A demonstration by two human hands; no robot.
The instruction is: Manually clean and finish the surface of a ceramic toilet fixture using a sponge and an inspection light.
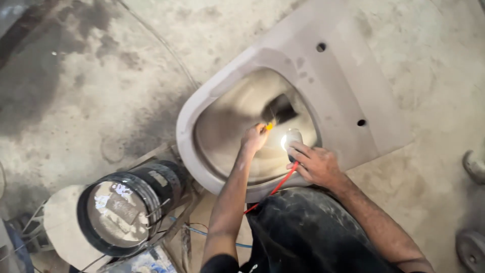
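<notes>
Dark dusty trousers [303, 227] fill the lower edge. Above them lies an unglazed toilet bowl [343, 91], long axis diagonal, rounded front toward lower left. Inside its basin, left hand [254, 137] pinches a small brush [270, 124]; right hand [316, 164] grips a lit lamp [292, 137] with red cord [275, 187]. Left of the bowl stands a black bucket [126, 207].

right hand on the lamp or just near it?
Touching. The head view shows the right hand with its fingers wrapped around the lit lamp inside the unglazed toilet bowl.
</notes>
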